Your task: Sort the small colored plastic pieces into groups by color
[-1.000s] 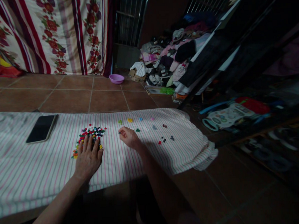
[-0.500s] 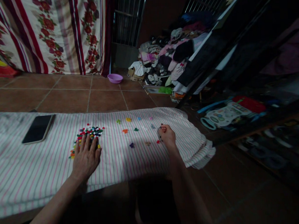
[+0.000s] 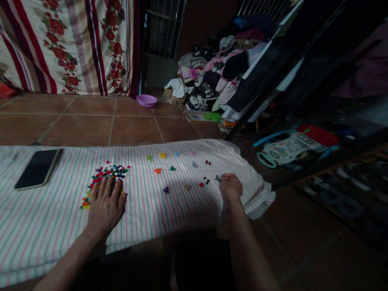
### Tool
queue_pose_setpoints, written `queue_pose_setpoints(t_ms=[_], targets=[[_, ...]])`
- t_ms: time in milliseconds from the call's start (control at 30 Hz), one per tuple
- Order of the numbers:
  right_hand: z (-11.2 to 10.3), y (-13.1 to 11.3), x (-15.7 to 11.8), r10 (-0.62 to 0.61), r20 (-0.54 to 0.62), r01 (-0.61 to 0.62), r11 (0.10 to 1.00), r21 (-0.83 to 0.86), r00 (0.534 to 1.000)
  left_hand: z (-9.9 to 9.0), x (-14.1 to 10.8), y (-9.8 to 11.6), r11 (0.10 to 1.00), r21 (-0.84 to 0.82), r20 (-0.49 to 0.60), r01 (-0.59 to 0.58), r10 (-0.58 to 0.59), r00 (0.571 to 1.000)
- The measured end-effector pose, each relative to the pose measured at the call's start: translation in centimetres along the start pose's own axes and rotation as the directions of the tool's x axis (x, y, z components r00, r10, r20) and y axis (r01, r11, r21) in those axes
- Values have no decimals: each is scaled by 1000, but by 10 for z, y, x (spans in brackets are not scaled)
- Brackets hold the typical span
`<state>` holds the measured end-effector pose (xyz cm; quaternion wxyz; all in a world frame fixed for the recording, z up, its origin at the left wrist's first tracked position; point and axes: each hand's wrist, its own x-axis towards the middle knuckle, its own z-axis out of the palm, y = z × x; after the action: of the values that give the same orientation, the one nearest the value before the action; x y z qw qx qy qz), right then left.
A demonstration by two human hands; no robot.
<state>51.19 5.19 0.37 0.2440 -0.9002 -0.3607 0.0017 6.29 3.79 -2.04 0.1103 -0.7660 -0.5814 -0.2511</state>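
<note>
My left hand (image 3: 105, 205) lies with its fingers spread over a mixed pile of small coloured pieces (image 3: 113, 171), too small to name exactly. At the right end of the cloth, my right hand (image 3: 232, 187) has its fingertips pinched together beside a dark grey-blue cluster (image 3: 218, 178). Whatever sits in that pinch is hidden. Sorted by colour, several little clusters lie between the hands, among them yellow pieces (image 3: 162, 155), orange pieces (image 3: 158, 170), dark green pieces (image 3: 172, 168), dark red pieces (image 3: 208, 162), black pieces (image 3: 206, 180) and a red cluster (image 3: 201, 185).
A striped cloth (image 3: 142, 212) covers the low surface. On its left lies a phone (image 3: 38, 168). Beyond are a tiled floor (image 3: 80, 129), a purple basin (image 3: 146, 101) and a heap of clothes (image 3: 210, 72). A dark frame stands at the right.
My right hand has moved right and slightly toward me, uncovering the dark red and black pieces. The left hand stays on the pile. The view has shifted slightly.
</note>
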Motion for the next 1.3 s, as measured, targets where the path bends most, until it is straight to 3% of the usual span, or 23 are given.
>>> queue_pose_setpoints(t_ms=[167,267,367,433,500,567,667,733,767,833,1000,1300], targets=[[5,3,3,-95,39,95,995,3,995,0,2,2,1000,0,22,17,-17,1000],[1,2,4,-66,62,66,998,2,996,0,2,2,1000,-3,12,14,-14,1000],[-3,-6,2,-63,-18,63,997,43,998,0,2,0,1000,15,-12,1,-1,1000],[-4,-18,-3,-141,-56,147,981,126,988,0,3,-1,999,34,-27,-12,13,1000],[-2,-35,-13,-274,13,262,930,259,962,-1,3,-1,998,52,-34,-26,27,999],[2,-54,-30,-459,149,369,837,405,876,-3,3,-1,997,63,-32,-33,35,999],[9,-83,-63,-732,273,548,659,515,624,-6,4,0,997,71,-19,-38,39,999],[11,-99,-85,-813,318,637,580,507,488,-7,4,0,997,69,-13,-40,41,999],[12,-105,-94,-826,339,669,564,484,451,-7,4,0,997,68,-14,-39,40,999],[15,-113,-109,-821,394,702,562,437,413,-7,5,1,997,68,-18,-35,36,999],[22,-123,-127,-790,483,734,574,364,378,-6,4,0,997,67,-33,-31,33,999],[30,-134,-144,-858,437,771,465,435,271,-8,5,3,1000,-2,6,-5,5,1000]])
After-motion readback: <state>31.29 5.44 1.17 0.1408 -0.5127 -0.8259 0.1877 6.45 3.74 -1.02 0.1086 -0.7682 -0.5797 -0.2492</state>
